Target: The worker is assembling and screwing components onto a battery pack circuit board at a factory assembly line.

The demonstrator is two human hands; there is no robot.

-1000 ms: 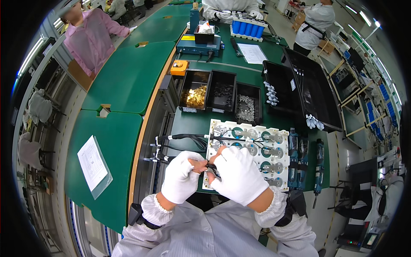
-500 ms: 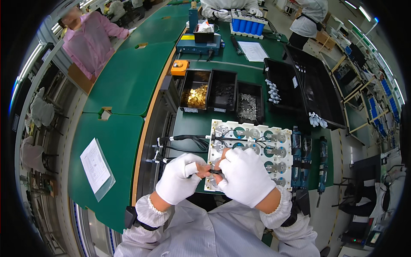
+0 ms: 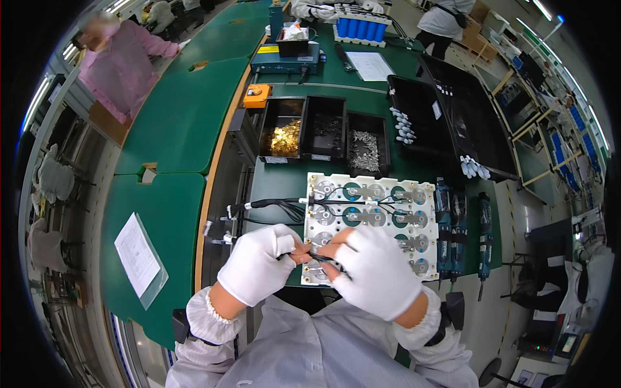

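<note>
My left hand (image 3: 260,264), in a white glove with bare fingertips, is closed on a thin black cable (image 3: 318,257) at the near left corner of a white battery module (image 3: 394,179). The thumb and fingers of my right hand (image 3: 378,270), gloved the same way, pinch the same cable a little to the right. Its ends are partly hidden by the gloves. The module lies flat, with rows of round cells, metal strips and small wires on top. A black wire bundle (image 3: 275,204) with white connectors runs off its left side.
Beyond the module stand black bins of gold-coloured pieces (image 3: 284,140), dark parts and silver hardware (image 3: 364,152). Electric screwdrivers (image 3: 484,236) lie to the right. Large black trays (image 3: 414,116) are at the back right, papers (image 3: 138,252) at the left. A person in pink (image 3: 119,58) stands far left.
The whole scene has shifted slightly left and up in view. My right fingers have spread a little on the cable; both hands stay at the module's near left corner.
</note>
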